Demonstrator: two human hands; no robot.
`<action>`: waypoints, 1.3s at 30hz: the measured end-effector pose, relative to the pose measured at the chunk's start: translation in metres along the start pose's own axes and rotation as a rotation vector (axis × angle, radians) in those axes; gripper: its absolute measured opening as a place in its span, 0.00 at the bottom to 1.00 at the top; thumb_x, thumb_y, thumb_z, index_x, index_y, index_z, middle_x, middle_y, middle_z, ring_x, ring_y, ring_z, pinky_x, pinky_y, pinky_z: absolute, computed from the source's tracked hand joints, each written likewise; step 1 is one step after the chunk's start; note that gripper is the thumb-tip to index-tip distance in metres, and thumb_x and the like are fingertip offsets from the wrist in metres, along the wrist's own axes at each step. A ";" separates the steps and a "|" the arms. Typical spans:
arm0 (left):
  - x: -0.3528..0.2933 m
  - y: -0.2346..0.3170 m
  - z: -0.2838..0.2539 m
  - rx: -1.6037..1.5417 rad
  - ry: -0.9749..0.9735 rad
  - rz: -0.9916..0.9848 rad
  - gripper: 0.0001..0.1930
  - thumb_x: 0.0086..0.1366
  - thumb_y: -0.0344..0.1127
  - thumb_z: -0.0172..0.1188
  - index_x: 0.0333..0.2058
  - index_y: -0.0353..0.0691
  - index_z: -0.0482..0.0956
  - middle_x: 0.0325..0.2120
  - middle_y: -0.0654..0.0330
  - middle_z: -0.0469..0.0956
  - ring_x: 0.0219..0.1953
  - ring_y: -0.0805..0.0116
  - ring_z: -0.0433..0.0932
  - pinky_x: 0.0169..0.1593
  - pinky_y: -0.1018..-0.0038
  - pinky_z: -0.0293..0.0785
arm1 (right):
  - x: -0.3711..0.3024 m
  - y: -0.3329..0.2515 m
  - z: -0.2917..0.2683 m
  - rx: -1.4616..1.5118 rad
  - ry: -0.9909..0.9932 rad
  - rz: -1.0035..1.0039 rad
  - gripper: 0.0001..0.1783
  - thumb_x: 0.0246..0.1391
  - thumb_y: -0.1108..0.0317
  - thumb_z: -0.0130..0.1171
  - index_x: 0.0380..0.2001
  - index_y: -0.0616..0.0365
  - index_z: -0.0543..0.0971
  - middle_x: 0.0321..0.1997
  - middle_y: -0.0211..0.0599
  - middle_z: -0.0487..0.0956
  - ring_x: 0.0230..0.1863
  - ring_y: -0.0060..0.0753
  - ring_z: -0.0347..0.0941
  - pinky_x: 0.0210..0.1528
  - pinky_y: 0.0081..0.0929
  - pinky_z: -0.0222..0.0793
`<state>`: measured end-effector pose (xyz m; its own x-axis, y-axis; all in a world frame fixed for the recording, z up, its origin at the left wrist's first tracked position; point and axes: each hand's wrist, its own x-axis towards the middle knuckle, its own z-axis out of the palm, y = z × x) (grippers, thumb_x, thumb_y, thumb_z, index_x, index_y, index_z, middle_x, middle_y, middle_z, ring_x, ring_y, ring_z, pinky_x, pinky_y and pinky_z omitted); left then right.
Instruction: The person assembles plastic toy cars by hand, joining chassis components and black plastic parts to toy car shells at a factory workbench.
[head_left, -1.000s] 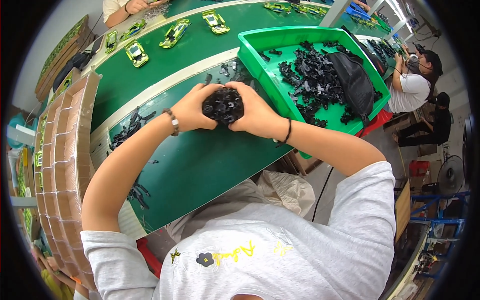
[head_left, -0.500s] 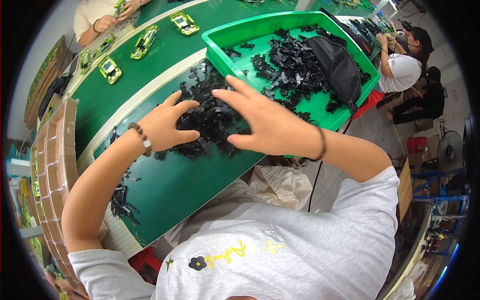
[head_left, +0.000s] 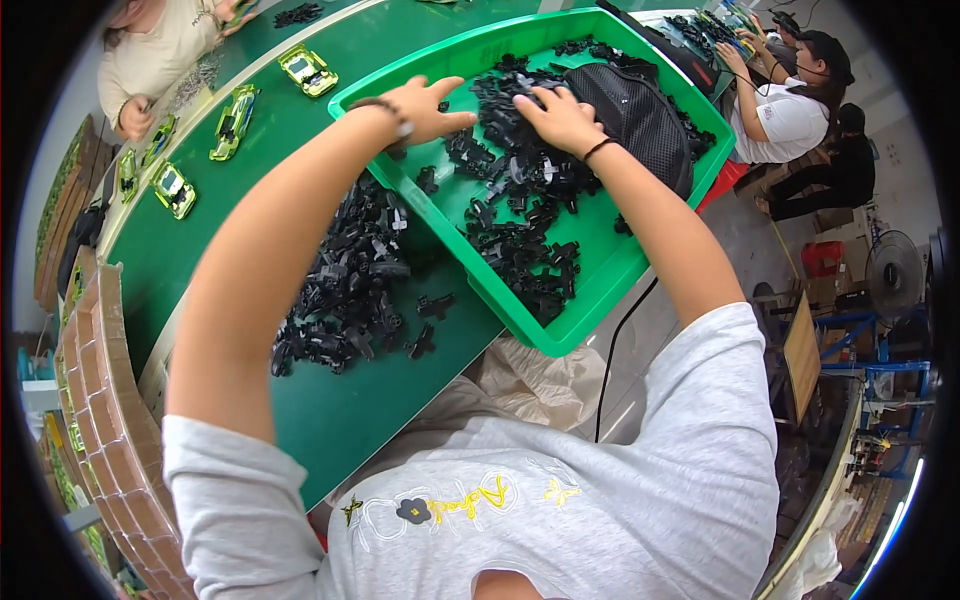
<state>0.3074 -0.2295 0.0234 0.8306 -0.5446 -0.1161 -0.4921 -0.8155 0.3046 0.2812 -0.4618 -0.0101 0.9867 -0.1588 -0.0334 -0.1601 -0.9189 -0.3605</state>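
Inside the green plastic tray [head_left: 420,195] lie many small black plastic parts [head_left: 535,190]. My left hand [head_left: 428,108] is over the tray's left side, fingers apart, with nothing visible in it. Further right, my right hand [head_left: 563,120] rests at the parts with its fingers spread and partly bent, close to a black mesh pouch [head_left: 635,120]. A heap of the same kind of black parts [head_left: 350,275] lies on the green tabletop [head_left: 345,420], left of the tray. My left forearm hides part of that heap.
Several yellow-green toy car bodies [head_left: 308,70] stand on the green surface beyond. Opposite sits a co-worker [head_left: 165,55]; others work at the far right. A cardboard divider box [head_left: 110,370] is at the left. A black cable [head_left: 612,350] hangs beside the tray.
Both hands have moved from the heap on the table into the tray. In the picture, the tray sits further left and lower. The parts in the tray lie differently.
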 end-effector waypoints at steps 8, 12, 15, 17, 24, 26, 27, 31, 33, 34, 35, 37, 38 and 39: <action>-0.025 0.040 -0.012 0.012 -0.529 0.194 0.60 0.41 0.69 0.63 0.67 0.59 0.36 0.66 0.43 0.40 0.65 0.46 0.53 0.64 0.60 0.54 | -0.086 -0.003 -0.056 0.264 -0.568 -0.484 0.35 0.55 0.47 0.54 0.61 0.52 0.63 0.65 0.56 0.57 0.66 0.47 0.55 0.63 0.33 0.54; -0.044 0.060 -0.024 0.219 -0.565 0.078 0.69 0.33 0.65 0.71 0.66 0.61 0.29 0.66 0.41 0.37 0.63 0.44 0.55 0.62 0.58 0.59 | -0.130 0.029 -0.070 -0.144 -0.534 -0.539 0.71 0.27 0.44 0.74 0.68 0.49 0.39 0.69 0.63 0.37 0.68 0.65 0.44 0.65 0.44 0.52; -0.043 0.072 -0.008 0.245 -0.521 0.155 0.74 0.26 0.62 0.76 0.65 0.65 0.27 0.65 0.41 0.39 0.60 0.36 0.58 0.58 0.51 0.63 | -0.148 0.012 -0.057 -0.362 -0.516 -0.406 0.74 0.23 0.53 0.77 0.67 0.52 0.36 0.69 0.64 0.33 0.65 0.73 0.45 0.64 0.50 0.53; -0.044 0.086 0.001 0.294 -0.537 0.133 0.74 0.25 0.61 0.76 0.65 0.65 0.27 0.65 0.41 0.40 0.59 0.35 0.59 0.57 0.51 0.64 | -0.143 0.021 -0.043 -0.255 -0.393 -0.413 0.74 0.23 0.56 0.78 0.67 0.50 0.36 0.69 0.61 0.34 0.65 0.70 0.46 0.59 0.56 0.58; -0.050 0.105 0.018 0.264 -0.510 0.088 0.73 0.25 0.56 0.77 0.65 0.62 0.30 0.63 0.42 0.45 0.56 0.35 0.60 0.53 0.52 0.68 | -0.139 0.005 -0.038 -0.152 -0.357 -0.313 0.71 0.24 0.65 0.77 0.67 0.47 0.38 0.69 0.53 0.44 0.62 0.64 0.55 0.56 0.54 0.63; -0.052 0.107 0.022 0.289 -0.454 0.067 0.73 0.25 0.53 0.77 0.65 0.61 0.31 0.62 0.42 0.46 0.55 0.35 0.61 0.53 0.52 0.69 | -0.138 0.001 -0.037 -0.080 -0.374 -0.236 0.65 0.26 0.70 0.74 0.66 0.50 0.43 0.66 0.55 0.50 0.61 0.61 0.55 0.62 0.44 0.57; -0.051 0.106 0.022 0.289 -0.453 0.063 0.73 0.25 0.53 0.77 0.65 0.61 0.31 0.62 0.42 0.46 0.55 0.35 0.61 0.53 0.52 0.69 | -0.137 0.003 -0.034 -0.080 -0.374 -0.241 0.65 0.26 0.70 0.74 0.66 0.50 0.43 0.66 0.55 0.50 0.61 0.61 0.55 0.62 0.44 0.57; -0.046 0.102 0.014 0.170 -0.480 0.048 0.67 0.26 0.49 0.76 0.65 0.63 0.39 0.59 0.43 0.50 0.52 0.38 0.64 0.51 0.53 0.71 | -0.136 0.010 -0.023 0.254 -0.315 -0.220 0.56 0.27 0.74 0.70 0.63 0.56 0.52 0.62 0.48 0.56 0.61 0.47 0.58 0.61 0.39 0.58; -0.041 0.096 0.014 0.153 -0.493 0.050 0.64 0.27 0.48 0.76 0.64 0.63 0.43 0.58 0.43 0.52 0.51 0.39 0.66 0.51 0.55 0.71 | -0.135 0.008 -0.023 0.320 -0.278 -0.229 0.53 0.28 0.76 0.69 0.62 0.58 0.55 0.61 0.45 0.58 0.58 0.42 0.63 0.59 0.37 0.63; -0.038 0.089 0.018 0.023 -0.462 0.063 0.60 0.29 0.47 0.75 0.63 0.62 0.47 0.56 0.43 0.55 0.50 0.42 0.68 0.50 0.57 0.72 | -0.132 0.006 -0.022 0.621 -0.398 -0.109 0.51 0.28 0.77 0.68 0.60 0.57 0.57 0.56 0.43 0.63 0.53 0.41 0.67 0.51 0.34 0.69; -0.037 0.086 0.018 -0.107 -0.429 0.077 0.56 0.30 0.46 0.74 0.61 0.62 0.52 0.53 0.44 0.57 0.48 0.44 0.69 0.49 0.59 0.73 | -0.131 0.003 -0.023 0.919 -0.514 0.019 0.48 0.29 0.78 0.67 0.59 0.56 0.59 0.51 0.40 0.68 0.48 0.40 0.71 0.43 0.32 0.74; -0.033 0.083 0.020 -0.158 -0.393 0.078 0.53 0.32 0.46 0.73 0.60 0.60 0.54 0.51 0.44 0.59 0.47 0.45 0.70 0.48 0.61 0.74 | -0.136 -0.010 -0.026 1.005 -0.469 0.076 0.45 0.31 0.79 0.66 0.57 0.56 0.60 0.48 0.38 0.69 0.45 0.36 0.72 0.38 0.29 0.75; -0.032 0.082 0.022 -0.210 -0.361 0.080 0.51 0.33 0.45 0.73 0.59 0.59 0.56 0.49 0.45 0.60 0.45 0.47 0.71 0.46 0.63 0.75 | -0.139 -0.014 -0.028 1.091 -0.423 0.137 0.42 0.32 0.81 0.65 0.55 0.56 0.61 0.45 0.35 0.70 0.42 0.31 0.72 0.34 0.26 0.76; -0.031 0.081 0.025 -0.271 -0.310 0.109 0.48 0.34 0.44 0.71 0.58 0.58 0.58 0.47 0.45 0.62 0.44 0.48 0.72 0.43 0.63 0.76 | -0.136 -0.013 -0.029 1.094 -0.408 0.145 0.39 0.34 0.81 0.64 0.53 0.55 0.62 0.46 0.35 0.70 0.42 0.31 0.72 0.35 0.29 0.76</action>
<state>0.2353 -0.2835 0.0284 0.6390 -0.6920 -0.3359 -0.4521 -0.6912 0.5638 0.1483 -0.4390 0.0259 0.9283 0.0736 -0.3646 -0.3598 -0.0710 -0.9303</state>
